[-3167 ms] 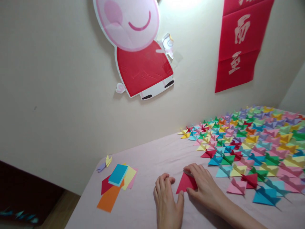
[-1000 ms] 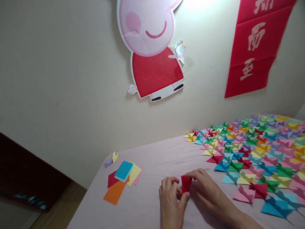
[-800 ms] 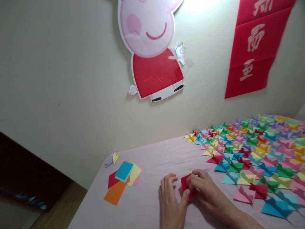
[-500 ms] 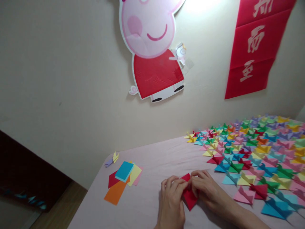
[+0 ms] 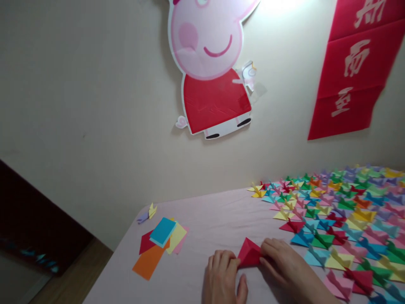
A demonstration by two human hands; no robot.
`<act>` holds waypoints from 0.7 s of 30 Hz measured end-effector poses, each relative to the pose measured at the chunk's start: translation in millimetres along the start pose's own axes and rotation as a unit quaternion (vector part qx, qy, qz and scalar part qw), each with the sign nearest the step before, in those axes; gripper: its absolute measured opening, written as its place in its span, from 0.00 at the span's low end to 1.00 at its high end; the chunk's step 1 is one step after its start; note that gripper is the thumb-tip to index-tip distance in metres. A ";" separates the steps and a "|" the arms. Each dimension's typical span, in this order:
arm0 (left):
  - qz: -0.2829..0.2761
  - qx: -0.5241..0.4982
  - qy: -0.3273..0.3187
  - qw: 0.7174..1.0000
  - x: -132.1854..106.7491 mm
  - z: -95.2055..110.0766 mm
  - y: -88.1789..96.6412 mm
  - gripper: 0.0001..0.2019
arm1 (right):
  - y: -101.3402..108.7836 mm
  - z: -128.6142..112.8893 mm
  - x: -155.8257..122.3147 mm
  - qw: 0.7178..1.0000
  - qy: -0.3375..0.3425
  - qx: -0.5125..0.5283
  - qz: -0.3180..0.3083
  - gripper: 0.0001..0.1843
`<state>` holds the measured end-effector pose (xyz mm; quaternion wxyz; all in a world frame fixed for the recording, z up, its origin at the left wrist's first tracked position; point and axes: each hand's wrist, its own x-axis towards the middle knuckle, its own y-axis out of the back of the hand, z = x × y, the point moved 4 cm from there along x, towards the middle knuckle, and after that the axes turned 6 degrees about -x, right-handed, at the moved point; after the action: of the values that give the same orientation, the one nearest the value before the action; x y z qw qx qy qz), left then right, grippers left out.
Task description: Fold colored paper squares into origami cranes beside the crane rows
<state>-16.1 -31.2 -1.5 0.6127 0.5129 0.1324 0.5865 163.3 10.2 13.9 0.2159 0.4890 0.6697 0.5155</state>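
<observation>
A folded red paper (image 5: pixel 249 254) lies on the pink tablecloth (image 5: pixel 218 219) near the front edge, shaped like a pointed triangle. My left hand (image 5: pixel 223 279) has its fingers curled at the paper's left edge, pinching it. My right hand (image 5: pixel 286 266) presses on the paper's right side with its fingers bent. Both hands touch the paper.
A loose stack of coloured paper sheets (image 5: pixel 160 242) lies at the left of the table, with two small folded pieces (image 5: pixel 147 213) behind it. Several rows of folded paper cranes (image 5: pixel 335 219) cover the right side. A cartoon pig cutout (image 5: pixel 215 71) and a red banner (image 5: pixel 354 67) hang on the wall.
The red paper was lifted and turned between both hands, then laid flat again in a new triangular fold. My view has shifted slightly down and left.
</observation>
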 end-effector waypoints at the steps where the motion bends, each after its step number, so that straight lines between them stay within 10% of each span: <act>1: -0.001 0.006 0.001 1.000 -0.6 0.2 0.5 0.14 | -0.5 1.2 2.2 1.000 -0.023 0.005 -0.002 0.13; 7: -0.015 0.045 -0.012 0.999 -0.8 11.8 2.8 0.31 | -4.0 3.4 16.4 0.994 -0.100 -0.015 -0.029 0.12; 21: -0.049 0.022 0.062 0.997 2.6 19.7 1.9 0.24 | -6.7 5.7 22.9 0.987 -0.154 -0.044 -0.024 0.10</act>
<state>-1.5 -38.7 9.8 0.6197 0.4819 0.2077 0.5836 155.1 33.1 10.7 0.3499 0.5363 0.6171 0.4573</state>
